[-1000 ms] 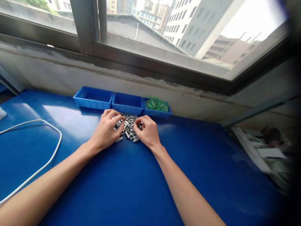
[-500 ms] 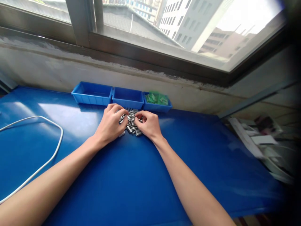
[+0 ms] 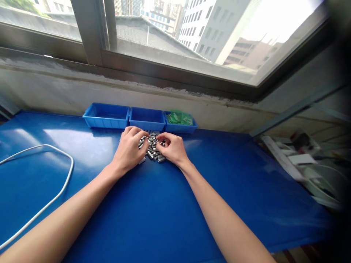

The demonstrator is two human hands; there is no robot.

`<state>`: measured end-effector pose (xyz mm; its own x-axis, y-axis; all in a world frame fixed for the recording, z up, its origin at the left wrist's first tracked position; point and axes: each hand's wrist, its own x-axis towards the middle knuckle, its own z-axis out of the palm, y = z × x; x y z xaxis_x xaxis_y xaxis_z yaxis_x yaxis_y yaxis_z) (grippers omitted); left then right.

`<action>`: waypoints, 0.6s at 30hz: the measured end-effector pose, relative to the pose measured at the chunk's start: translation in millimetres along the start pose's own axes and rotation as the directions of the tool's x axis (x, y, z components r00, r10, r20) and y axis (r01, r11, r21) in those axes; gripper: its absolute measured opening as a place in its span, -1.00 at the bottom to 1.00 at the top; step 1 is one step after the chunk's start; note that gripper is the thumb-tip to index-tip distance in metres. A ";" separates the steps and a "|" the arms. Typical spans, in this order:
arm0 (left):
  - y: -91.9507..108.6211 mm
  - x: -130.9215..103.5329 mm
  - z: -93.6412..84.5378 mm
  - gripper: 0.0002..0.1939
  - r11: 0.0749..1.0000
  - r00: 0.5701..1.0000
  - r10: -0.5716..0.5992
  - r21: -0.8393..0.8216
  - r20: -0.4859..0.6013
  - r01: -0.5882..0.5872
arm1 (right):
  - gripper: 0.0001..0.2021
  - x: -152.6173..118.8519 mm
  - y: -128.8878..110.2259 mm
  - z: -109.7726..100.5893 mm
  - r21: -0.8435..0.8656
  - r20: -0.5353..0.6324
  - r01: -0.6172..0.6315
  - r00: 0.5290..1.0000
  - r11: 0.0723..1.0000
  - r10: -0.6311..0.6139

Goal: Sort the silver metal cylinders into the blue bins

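Observation:
A pile of small silvery metal pieces (image 3: pixel 152 150), short and rod-like, lies on the blue tabletop (image 3: pixel 153 204). At its left side is my left hand (image 3: pixel 131 146), fingers curved over the edge of the pile and thumb apart from them. My right hand (image 3: pixel 172 148) rests against the right side, its index finger and thumb bent with a gap between the tips. Both hands touch or nearly touch the pieces, and I see nothing held in either. The fingers' undersides and part of the pile are hidden.
Behind the pile stand a long blue bin (image 3: pixel 106 116), a second blue bin (image 3: pixel 147 118) and a third blue bin (image 3: pixel 181 128) holding green bagged items (image 3: pixel 179 118). A white cable (image 3: pixel 67 182) curves across the left. Assorted items (image 3: pixel 304 157) sit at the far right, below the window (image 3: pixel 175 73).
The whole view has shifted, so the bins and window sit slightly lower. My hands stay at the pile with nearly the same finger posture.

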<state>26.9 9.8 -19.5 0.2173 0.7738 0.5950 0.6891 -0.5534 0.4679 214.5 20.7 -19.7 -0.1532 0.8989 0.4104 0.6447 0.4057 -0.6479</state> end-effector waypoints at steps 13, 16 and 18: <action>-1.9 2.0 -1.2 -0.85 0.997 0.999 -0.022 -0.075 -0.050 0.019 | -0.79 -0.1 2.3 -2.0 0.263 -0.056 -0.145 0.985 0.954 0.166; -1.6 2.7 -1.4 -0.82 0.996 0.999 -0.008 -0.092 -0.047 0.004 | -0.77 0.0 4.4 -3.6 0.382 -0.064 -0.147 0.981 0.913 0.184; -0.8 3.0 -1.8 -0.76 0.994 0.999 0.020 -0.105 -0.033 -0.023 | -0.76 0.2 4.8 -5.5 0.480 -0.063 -0.134 0.980 0.867 0.187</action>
<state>25.7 12.0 -16.9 0.2082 0.7521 0.6253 0.6071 -0.6007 0.5203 221.7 21.8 -19.2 0.0173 0.9466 0.3219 0.2198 0.3105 -0.9248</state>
